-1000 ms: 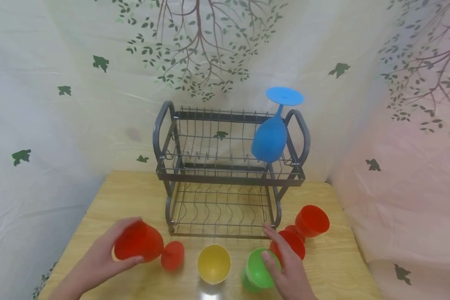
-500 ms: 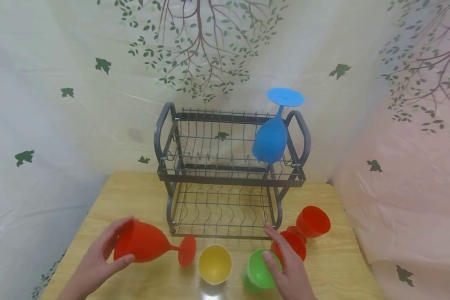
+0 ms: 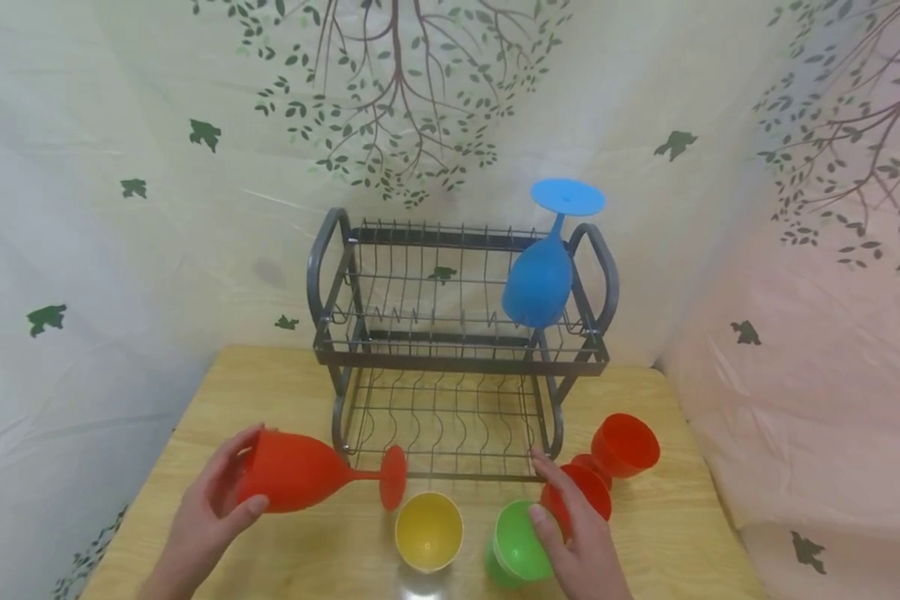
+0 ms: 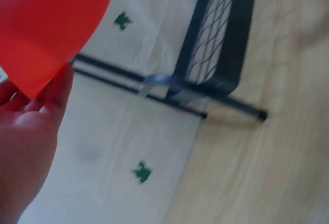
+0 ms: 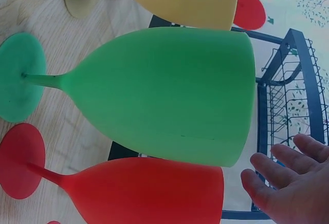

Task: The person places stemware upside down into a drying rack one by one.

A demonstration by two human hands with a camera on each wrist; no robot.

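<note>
My left hand (image 3: 213,500) grips a red wine glass (image 3: 300,472) by its bowl near the rim, tipped on its side with the foot pointing right. In the left wrist view the fingers wrap the rim of the red bowl (image 4: 56,23). My right hand (image 3: 581,533) hovers beside the green wine glass (image 3: 521,542), fingers extended and holding nothing. From the right wrist, the green bowl (image 5: 169,95) stands close to the fingertips. A yellow wine glass (image 3: 429,531) stands upright between the two hands.
A dark two-tier dish rack (image 3: 457,360) stands at the back of the wooden table (image 3: 262,392). Upside down on its upper tier, at the right, leans a blue wine glass (image 3: 540,279). Two more red glasses, one nearer (image 3: 581,492) and one farther (image 3: 626,446), stand at the right.
The red glass in my left hand has swung toward level, its foot moving right and up. My right hand has stayed nearly still.
</note>
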